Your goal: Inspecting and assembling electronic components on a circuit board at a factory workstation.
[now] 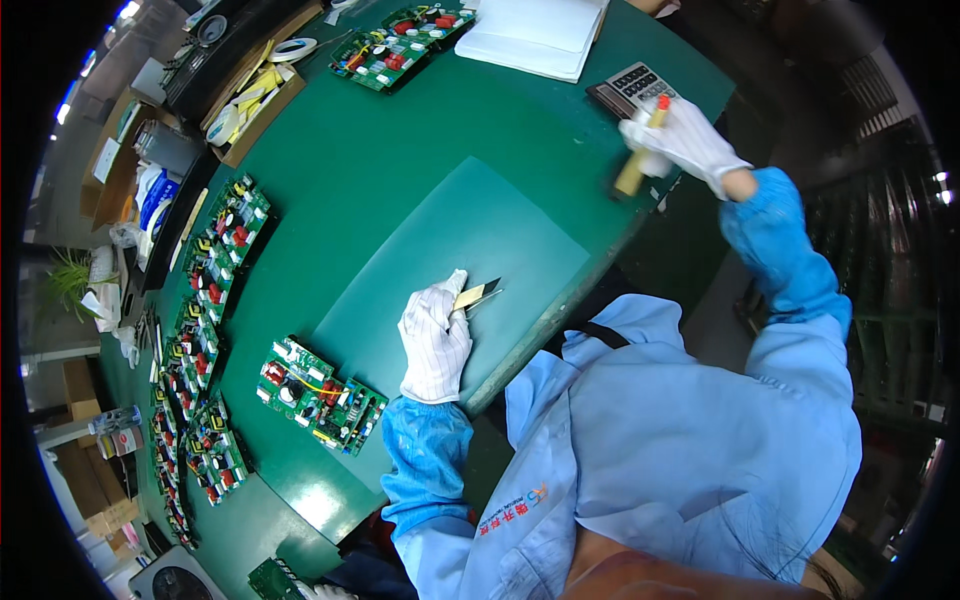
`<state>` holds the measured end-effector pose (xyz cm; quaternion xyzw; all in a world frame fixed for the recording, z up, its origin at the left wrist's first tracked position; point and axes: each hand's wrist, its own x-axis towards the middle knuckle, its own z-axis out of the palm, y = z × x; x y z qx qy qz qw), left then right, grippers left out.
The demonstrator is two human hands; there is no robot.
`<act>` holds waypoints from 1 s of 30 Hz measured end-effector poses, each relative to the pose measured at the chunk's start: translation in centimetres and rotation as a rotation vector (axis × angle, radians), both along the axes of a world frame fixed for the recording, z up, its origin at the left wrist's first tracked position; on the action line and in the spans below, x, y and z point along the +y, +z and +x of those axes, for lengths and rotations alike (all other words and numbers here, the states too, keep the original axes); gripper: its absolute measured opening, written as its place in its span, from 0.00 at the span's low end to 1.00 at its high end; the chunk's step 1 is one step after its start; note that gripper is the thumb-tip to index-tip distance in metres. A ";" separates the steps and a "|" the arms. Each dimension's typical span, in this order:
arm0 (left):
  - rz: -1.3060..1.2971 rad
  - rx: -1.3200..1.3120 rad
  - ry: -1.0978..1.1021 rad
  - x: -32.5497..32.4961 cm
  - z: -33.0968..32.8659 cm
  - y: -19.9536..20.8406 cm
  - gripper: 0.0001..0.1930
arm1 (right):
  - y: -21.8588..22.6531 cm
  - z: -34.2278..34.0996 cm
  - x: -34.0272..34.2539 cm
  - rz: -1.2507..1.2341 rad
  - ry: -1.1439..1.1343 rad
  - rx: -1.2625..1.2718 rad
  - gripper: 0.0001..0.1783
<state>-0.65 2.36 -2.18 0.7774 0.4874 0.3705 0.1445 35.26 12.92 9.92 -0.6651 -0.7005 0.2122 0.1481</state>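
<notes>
My left hand, in a white striped glove, is closed on a small flat yellowish piece with a dark end and a thin metal leg or edge, over the green mat. Its exact kind is unclear. Out to the right, my gloved right hand grips a tan stick with a red end, slightly smeared by motion; its lower tip looks dark. That hand is beside a calculator at the table's edge. A populated green circuit board lies left of my left hand.
Several more circuit boards line the table's left side, and others lie at the far edge near white papers. A cardboard box holds tape and yellow strips. At the bottom, another person's gloved hand is beside a board.
</notes>
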 end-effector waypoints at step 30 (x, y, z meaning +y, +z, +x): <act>0.014 0.274 0.182 0.2 0.5 0.0 0.23 | 0.2 -6.4 -11.5 -0.281 0.188 0.882 0.07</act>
